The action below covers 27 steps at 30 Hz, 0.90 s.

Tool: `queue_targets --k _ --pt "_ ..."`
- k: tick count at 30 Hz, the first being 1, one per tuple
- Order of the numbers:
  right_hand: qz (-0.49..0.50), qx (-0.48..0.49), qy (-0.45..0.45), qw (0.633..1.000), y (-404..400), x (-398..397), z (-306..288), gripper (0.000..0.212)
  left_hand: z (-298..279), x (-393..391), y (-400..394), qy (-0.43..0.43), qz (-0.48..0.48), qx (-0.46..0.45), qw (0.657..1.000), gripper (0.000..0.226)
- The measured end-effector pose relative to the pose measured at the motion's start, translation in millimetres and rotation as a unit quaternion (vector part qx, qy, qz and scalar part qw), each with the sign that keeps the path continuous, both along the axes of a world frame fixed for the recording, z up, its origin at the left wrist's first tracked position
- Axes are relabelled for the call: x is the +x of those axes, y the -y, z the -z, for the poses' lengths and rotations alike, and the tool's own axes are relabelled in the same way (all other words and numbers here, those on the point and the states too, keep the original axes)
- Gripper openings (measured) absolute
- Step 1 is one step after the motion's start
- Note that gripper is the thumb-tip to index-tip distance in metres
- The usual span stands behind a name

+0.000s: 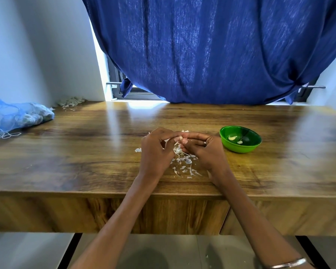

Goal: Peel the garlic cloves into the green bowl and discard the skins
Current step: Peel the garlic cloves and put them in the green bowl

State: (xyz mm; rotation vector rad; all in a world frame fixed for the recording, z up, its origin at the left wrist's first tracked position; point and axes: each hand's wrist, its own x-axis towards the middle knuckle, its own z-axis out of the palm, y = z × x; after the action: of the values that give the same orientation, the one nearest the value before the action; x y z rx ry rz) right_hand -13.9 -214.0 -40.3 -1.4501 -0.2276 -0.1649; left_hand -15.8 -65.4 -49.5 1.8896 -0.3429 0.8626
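No text, label, brand, number or sign can be read anywhere in the view.

You have a blue mesh bag [21, 116] at the wooden table's [66, 152] far left edge, white string [8, 135] trailing beside it. Behind the table's far edge, a dark blue curtain [211, 49] hangs over the window.

We are seeing one green bowl [240, 139] at centre right, holding two peeled cloves [232, 137], and one blue bag [21, 115] at left.
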Motion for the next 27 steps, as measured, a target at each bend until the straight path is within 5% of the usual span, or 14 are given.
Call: queue_targets --k 6,19,27 --pt "-0.009 0.008 0.008 1.000 0 -2 -2 0.016 -5 -8 1 -0.057 0.003 -0.086 0.995 0.013" --pt "0.051 -0.103 0.098 0.989 -1 0 4 0.014 -6 -7 -1 -0.050 0.027 -0.073 0.996 0.020" --pt "0.043 -0.090 0.108 0.989 -1 0 4 0.014 -2 -4 -7 -0.039 0.044 -0.067 0.996 0.015"
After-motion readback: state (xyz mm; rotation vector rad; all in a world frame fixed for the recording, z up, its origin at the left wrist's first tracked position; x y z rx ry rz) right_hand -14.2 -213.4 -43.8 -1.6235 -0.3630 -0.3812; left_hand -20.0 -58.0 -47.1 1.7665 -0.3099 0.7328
